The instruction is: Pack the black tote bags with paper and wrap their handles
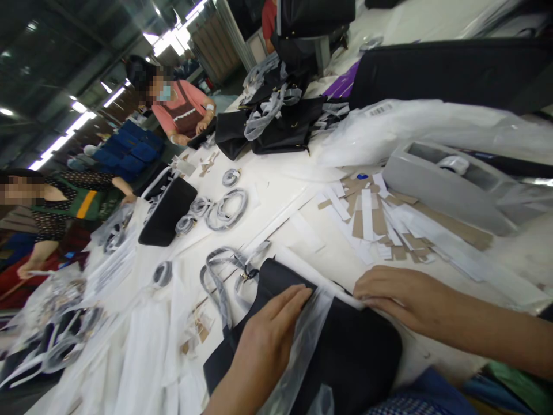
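A black bag lies flat on the white table in front of me, partly covered by a clear plastic wrap. My left hand rests flat on the bag's left part, fingers stretched out along the plastic's edge. My right hand lies on the bag's upper right edge, its fingers bent and pressed on a white strip there. The bag's wrapped handle curls off to the left.
A heap of white and brown paper strips lies beyond my right hand, with a grey tray behind it. Wrapped strap coils, another black bag and stacked black bags cover the table. Two other people work at the left side.
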Tool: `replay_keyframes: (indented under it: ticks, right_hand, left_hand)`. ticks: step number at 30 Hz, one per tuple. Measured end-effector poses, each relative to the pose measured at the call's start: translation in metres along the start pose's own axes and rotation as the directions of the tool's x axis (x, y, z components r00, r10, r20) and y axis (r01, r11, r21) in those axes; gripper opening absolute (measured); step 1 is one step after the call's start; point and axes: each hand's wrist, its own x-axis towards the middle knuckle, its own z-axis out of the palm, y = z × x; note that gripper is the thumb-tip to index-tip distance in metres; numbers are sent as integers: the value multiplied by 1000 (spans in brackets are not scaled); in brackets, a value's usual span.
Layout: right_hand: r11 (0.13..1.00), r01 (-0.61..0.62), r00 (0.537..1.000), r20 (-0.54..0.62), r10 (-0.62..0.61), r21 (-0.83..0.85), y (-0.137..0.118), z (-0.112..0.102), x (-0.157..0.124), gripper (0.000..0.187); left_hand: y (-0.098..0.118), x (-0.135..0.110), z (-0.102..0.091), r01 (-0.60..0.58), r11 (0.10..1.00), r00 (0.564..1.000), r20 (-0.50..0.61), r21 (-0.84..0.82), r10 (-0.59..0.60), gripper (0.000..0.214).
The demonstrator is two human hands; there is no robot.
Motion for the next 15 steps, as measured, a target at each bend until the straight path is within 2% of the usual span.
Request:
replay_keyframes:
  ticks: [2, 4, 6, 8, 10, 13, 15]
  right_hand:
    - [999, 28, 999, -21, -29, -25, 2, 7, -4, 28]
    - [1000, 5, 1000, -4, -5, -17, 4, 13, -5, 27]
    - [1000, -19, 1000, -13, 19, 9, 3, 16, -5, 27]
    - [999, -50, 997, -62, 51, 12, -1, 17, -6, 29]
    - [996, -92, 989, -119, 89, -19, -7, 19, -8, 34]
    - [989, -115, 984, -147, 101, -95, -17, 27, -9, 39]
    - [981, -111, 982, -171, 84, -158, -21, 35, -7, 39]
  left_hand:
    - [-11, 19, -12, -100, 987, 995, 8, 128, 99, 45]
    - [-24, 39, -13, -197, 956, 980, 77, 217, 184, 42]
    - [-40, 54, -7, -266, 933, 958, 172, 242, 229, 44]
    - [-55, 61, 4, -305, 926, 945, 190, 223, 266, 46]
    - [-67, 61, 17, -327, 925, 945, 87, 191, 316, 48]
    - [-78, 55, 34, -336, 928, 921, -149, 161, 360, 48]
    - [-81, 53, 43, -335, 931, 906, -223, 146, 361, 44]
